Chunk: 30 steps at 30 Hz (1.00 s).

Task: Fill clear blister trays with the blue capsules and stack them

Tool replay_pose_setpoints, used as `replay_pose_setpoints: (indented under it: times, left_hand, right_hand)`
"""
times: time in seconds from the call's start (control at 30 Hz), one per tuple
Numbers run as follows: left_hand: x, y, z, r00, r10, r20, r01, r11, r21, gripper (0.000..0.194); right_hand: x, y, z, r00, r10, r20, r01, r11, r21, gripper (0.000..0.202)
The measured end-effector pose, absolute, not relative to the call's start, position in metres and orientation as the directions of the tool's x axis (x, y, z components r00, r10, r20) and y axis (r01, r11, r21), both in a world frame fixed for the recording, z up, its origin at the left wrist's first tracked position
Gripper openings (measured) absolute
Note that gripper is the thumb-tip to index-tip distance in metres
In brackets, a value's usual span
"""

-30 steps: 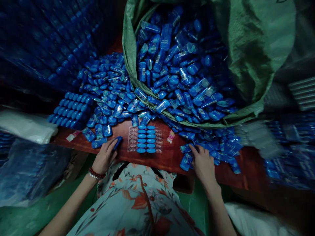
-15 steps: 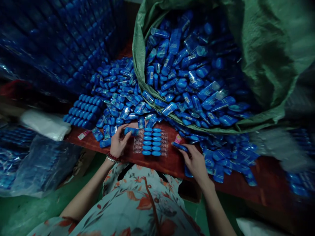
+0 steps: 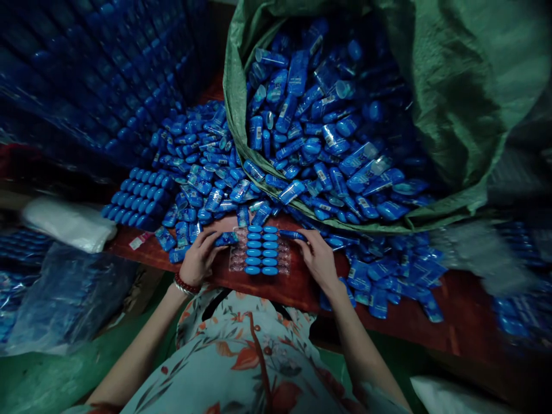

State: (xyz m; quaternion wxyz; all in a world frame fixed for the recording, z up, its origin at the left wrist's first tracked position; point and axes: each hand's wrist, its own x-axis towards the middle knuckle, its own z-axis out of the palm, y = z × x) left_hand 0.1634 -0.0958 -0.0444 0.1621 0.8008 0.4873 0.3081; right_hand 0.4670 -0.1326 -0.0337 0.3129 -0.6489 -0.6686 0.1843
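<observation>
My left hand [image 3: 198, 257] is closed on a small blue labelled container [image 3: 226, 238], held at the left side of a two-column block [image 3: 262, 253]. That block is made of similar containers lying flat, their bright blue rounded ends in the middle and clear, speckled parts outward. On its right, my right hand [image 3: 317, 257] grips another small blue container [image 3: 292, 234] by its right end, close to the top of the block. The exact kind of these containers is hard to make out.
A large green woven sack [image 3: 236, 115] lies open at the back, full of blue containers. Loose ones [image 3: 207, 178] spill over the red-brown table [image 3: 297, 282]. At left are a neat stacked block [image 3: 140, 198] and a white plastic bag [image 3: 69, 221]. Wrapped stacks [image 3: 107, 75] rise behind.
My right hand has moved left and up, bringing its container beside the top of the block. My left hand still holds its container near the block's left side. The view has shifted slightly.
</observation>
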Motion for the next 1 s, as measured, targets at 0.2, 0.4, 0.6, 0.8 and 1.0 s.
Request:
replay_pose_setpoints:
  times: [0.2, 0.4, 0.6, 0.8, 1.0]
  left_hand:
    - [0.179, -0.076, -0.04, 0.373, 0.862, 0.343, 0.683, -0.505, 0.528, 0.025]
    - [0.189, -0.064, -0.037, 0.51, 0.812, 0.284, 0.747, -0.582, 0.322, 0.027]
    - [0.188, -0.057, -0.032, 0.603, 0.76, 0.243, 0.72, -0.649, 0.246, 0.03]
    - [0.195, -0.052, -0.023, 0.659, 0.742, 0.122, 0.706, -0.667, 0.238, 0.03]
    - [0.209, -0.047, -0.008, 0.743, 0.669, 0.018, 0.639, -0.718, 0.274, 0.03]
  right_hand:
    - [0.466, -0.121, -0.022, -0.134, 0.989, 0.056, 0.88, 0.145, -0.453, 0.025]
    - [0.476, -0.114, -0.03, 0.048, 0.996, -0.076, 0.617, -0.089, -0.782, 0.025]
    - [0.476, -0.124, -0.038, 0.152, 0.983, -0.101, 0.563, -0.17, -0.809, 0.026]
    - [0.467, -0.126, -0.027, 0.144, 0.987, 0.076, 0.631, -0.033, -0.775, 0.023]
    - [0.463, -0.119, -0.032, 0.277, 0.961, -0.009, 0.493, -0.15, -0.857, 0.027]
